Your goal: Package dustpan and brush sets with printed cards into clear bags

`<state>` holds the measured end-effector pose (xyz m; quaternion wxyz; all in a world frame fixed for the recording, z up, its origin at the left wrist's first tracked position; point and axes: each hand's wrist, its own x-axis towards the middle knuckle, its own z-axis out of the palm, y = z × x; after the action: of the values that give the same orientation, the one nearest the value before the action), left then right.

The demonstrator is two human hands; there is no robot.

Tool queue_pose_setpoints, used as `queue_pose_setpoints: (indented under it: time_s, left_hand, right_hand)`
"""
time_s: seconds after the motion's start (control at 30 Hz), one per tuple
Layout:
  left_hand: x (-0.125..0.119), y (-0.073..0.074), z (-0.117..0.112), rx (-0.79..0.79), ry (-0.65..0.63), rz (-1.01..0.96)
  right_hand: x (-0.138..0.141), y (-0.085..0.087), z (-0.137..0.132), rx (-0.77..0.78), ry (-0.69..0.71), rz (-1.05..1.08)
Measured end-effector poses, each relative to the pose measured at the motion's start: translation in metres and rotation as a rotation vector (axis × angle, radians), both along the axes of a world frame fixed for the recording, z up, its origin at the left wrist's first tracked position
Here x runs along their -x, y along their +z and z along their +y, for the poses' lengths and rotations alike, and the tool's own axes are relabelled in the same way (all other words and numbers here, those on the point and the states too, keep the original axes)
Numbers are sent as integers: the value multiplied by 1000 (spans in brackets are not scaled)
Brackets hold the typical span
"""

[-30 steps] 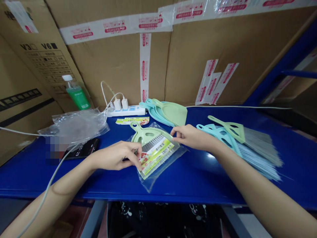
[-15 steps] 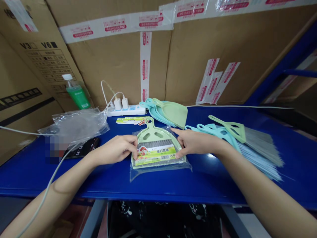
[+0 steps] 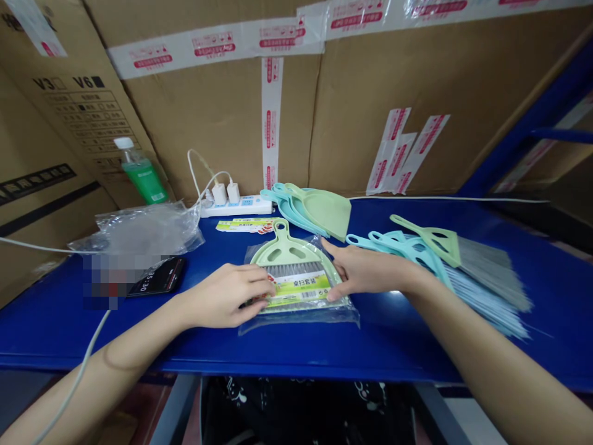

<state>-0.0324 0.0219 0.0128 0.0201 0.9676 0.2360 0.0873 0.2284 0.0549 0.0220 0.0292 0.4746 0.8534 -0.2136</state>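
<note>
A pale green dustpan (image 3: pixel 279 230) and a grey-bristled brush (image 3: pixel 296 270) lie together in a clear plastic bag (image 3: pixel 301 317) in front of me. A green and white label card (image 3: pixel 303 284) rests over the bristles. My left hand (image 3: pixel 234 293) lies on the bag's left side, its fingers reaching over the card's left end and its thumb apart below. On the other side, my right hand (image 3: pixel 359 269) grips the bagged set by its right edge, with the index finger along the upper rim and the thumb on the card's right end.
Dustpans (image 3: pixel 327 213) are stacked behind, beside loose label cards (image 3: pixel 245 225). Several brushes (image 3: pixel 482 278) lie at right. At left are clear bags (image 3: pixel 148 228), a phone (image 3: pixel 160 276), a green bottle (image 3: pixel 146 176) and a power strip (image 3: pixel 250 205). A white cable (image 3: pixel 88 346) crosses my left forearm.
My left hand has moved right, further over the bag and the label card, covering the card's left end. My right hand has stayed almost in place at the right edge.
</note>
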Motion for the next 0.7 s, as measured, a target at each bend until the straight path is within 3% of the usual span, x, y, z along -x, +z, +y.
queue_pose_setpoints:
  time_s: [0.3, 0.57, 0.7]
  left_hand:
    - [-4, 0, -4, -93, -86, 15]
    - [-3, 2, -4, 49, -80, 12]
    - [-3, 6, -5, 131, -65, 38]
  right_hand:
    - [-2, -3, 0, -4, 20, -28]
    - [3, 2, -3, 41, -53, -76]
    - [2, 1, -5, -9, -35, -83]
